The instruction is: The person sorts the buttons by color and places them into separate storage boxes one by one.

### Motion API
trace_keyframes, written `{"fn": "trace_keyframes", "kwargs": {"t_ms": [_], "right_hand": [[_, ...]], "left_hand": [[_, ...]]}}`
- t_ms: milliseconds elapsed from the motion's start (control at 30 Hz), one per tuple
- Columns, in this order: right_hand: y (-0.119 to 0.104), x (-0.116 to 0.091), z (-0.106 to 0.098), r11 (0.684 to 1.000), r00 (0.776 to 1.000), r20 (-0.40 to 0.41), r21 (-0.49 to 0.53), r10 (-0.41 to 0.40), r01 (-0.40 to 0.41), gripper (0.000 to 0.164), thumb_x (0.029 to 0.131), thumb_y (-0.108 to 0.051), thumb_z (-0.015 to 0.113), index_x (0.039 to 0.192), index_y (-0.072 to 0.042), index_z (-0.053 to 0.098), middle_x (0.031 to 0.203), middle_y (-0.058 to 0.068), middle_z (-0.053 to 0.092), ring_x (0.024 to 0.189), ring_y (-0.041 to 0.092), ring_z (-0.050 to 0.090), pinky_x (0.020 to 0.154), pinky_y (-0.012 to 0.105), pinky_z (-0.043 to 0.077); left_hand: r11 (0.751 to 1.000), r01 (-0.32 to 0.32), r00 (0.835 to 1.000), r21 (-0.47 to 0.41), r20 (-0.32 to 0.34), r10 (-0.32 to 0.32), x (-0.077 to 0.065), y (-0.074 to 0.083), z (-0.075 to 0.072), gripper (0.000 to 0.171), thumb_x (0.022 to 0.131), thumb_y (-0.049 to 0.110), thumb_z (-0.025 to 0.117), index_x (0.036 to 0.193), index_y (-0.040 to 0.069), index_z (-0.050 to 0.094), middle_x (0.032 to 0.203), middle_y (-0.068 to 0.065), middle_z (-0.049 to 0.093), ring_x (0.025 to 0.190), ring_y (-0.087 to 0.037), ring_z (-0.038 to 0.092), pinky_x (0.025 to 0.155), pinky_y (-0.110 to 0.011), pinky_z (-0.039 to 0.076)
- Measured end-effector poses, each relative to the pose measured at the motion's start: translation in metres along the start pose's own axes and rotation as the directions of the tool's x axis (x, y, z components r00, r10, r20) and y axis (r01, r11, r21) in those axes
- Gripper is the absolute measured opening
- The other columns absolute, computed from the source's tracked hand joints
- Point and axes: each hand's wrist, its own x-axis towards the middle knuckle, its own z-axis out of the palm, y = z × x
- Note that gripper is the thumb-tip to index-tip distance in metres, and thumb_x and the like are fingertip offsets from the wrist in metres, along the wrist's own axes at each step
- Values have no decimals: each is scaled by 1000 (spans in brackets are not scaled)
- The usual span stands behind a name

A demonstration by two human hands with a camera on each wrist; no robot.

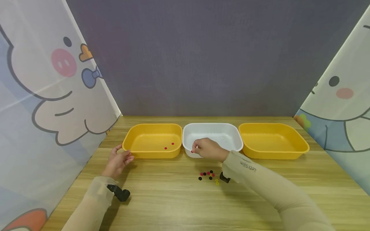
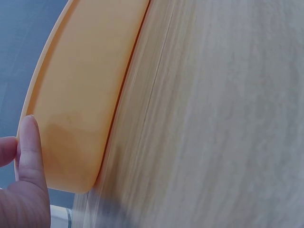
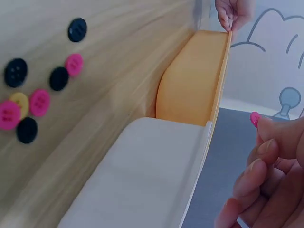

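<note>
My right hand [image 1: 208, 149] pinches a small pink button [image 3: 255, 118] between thumb and fingertip, above the front rim of the white bin [image 1: 212, 124]. My left hand [image 1: 118, 161] grips the near left corner of the left yellow bin [image 1: 153, 154], thumb on the outer wall and a finger at the rim. Two red-pink buttons [image 1: 172, 143] lie apart on that bin's floor. On the table in front of the white bin is a loose group of black buttons [image 3: 59, 79], pink buttons [image 3: 40, 102] and yellow buttons [image 1: 217, 182].
A second yellow bin [image 1: 274, 154] stands right of the white one, the three bins in a row on the wooden table [image 1: 173, 199]. Behind them rises a dark grey panel [image 1: 190, 57]. Cartoon-printed cloths [image 1: 31, 106] hang at both sides.
</note>
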Motion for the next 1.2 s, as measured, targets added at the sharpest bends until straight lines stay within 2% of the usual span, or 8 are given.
{"fn": "trace_keyframes", "kwargs": {"t_ms": [233,467,700,800,1033,1200], "right_hand": [[3,14,-1,998,998,-41,-20,56,-57,13,93,-9,61,80,-9,64,64,-5,52,55,10,38,52,21,32],[7,30,-2,999,998,-47,-19,27,-28,14,92,-8,61,78,-8,63,61,-5,48,54,9,36,50,20,30],[14,43,-7,999,998,-40,-16,45,-45,11,91,-5,61,81,-5,66,75,0,65,58,11,39,55,21,36],[16,49,-8,999,998,-38,-8,51,-51,11,91,-5,62,82,-4,67,79,2,67,58,12,39,55,22,36],[15,65,-7,999,1000,-5,-44,12,-13,9,91,-8,62,85,-4,67,75,1,64,62,12,43,59,22,41],[14,74,-6,999,1000,-15,-50,-8,7,8,90,-6,63,83,-5,67,76,2,64,65,12,45,62,23,43]], "left_hand": [[1000,18,1000,7,-2,-18,2,3,4,72,99,-1,44,152,10,-3,73,-2,56,56,-9,63,62,-19,58],[1000,3,1000,16,5,-3,4,3,2,69,99,-2,44,151,8,-1,73,-1,57,57,-8,63,62,-18,58],[1000,1,1000,18,10,-2,6,2,5,69,99,-2,45,151,8,0,72,0,58,57,-9,63,61,-19,58],[1000,3,1000,16,11,-4,6,2,4,69,99,-2,44,150,8,-1,72,-1,57,58,-9,63,62,-19,58],[1000,8,1000,21,19,-9,3,4,-1,65,99,-2,43,148,8,0,74,-2,57,58,-9,63,63,-19,58],[1000,16,1000,22,20,-17,3,3,-3,66,99,-2,43,148,9,0,74,-1,58,59,-9,64,64,-19,58]]}}
